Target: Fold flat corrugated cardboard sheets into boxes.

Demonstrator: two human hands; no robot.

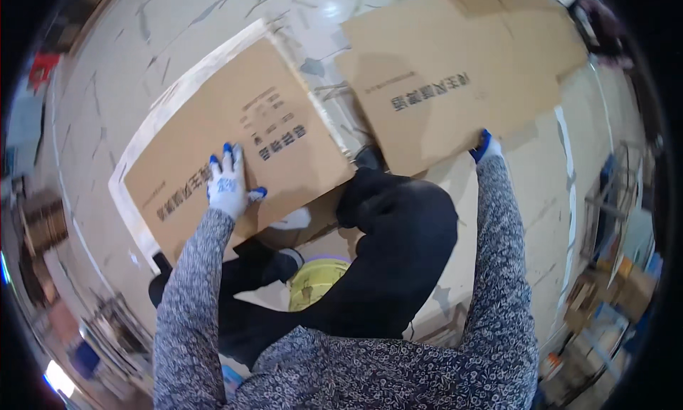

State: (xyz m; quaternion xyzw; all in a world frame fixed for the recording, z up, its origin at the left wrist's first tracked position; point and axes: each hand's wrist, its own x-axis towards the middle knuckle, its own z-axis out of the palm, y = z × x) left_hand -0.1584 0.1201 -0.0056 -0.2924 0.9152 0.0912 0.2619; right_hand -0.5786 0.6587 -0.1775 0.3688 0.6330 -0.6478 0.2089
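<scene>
Pale grey floor, hard-surfaced, scored with dark streaks and crossed by white lines; a workroom with goods ranged along both sides, their outlines bent at the rim of the view.

Left cardboard sheet: brown, flat, roughly rectangular, dark print on its face; lying slantwise in front of the person, over a whitish layer that shows as a margin along its far and left edges.

Right cardboard sheet: brown, broad, also printed; ahead and to the right, a gap between it and the first, its far end slightly blurred.

Left hand: white glove with blue fingertips, open, fingers spread flat on the left cardboard sheet. Right hand: similar glove, fingers closed on the near edge of the right cardboard sheet.

Sleeves: dark, small pale floral pattern. Trousers: plain black; one bent leg reaches forward, its dark shoe standing in the way between the two sheets.

Yellow tub: round, purplish rim, between the legs, partly hidden by them.

Right side: rack, thin-framed; cardboard boxes, piled. Left side: brown stack; red article, kind unclear.
</scene>
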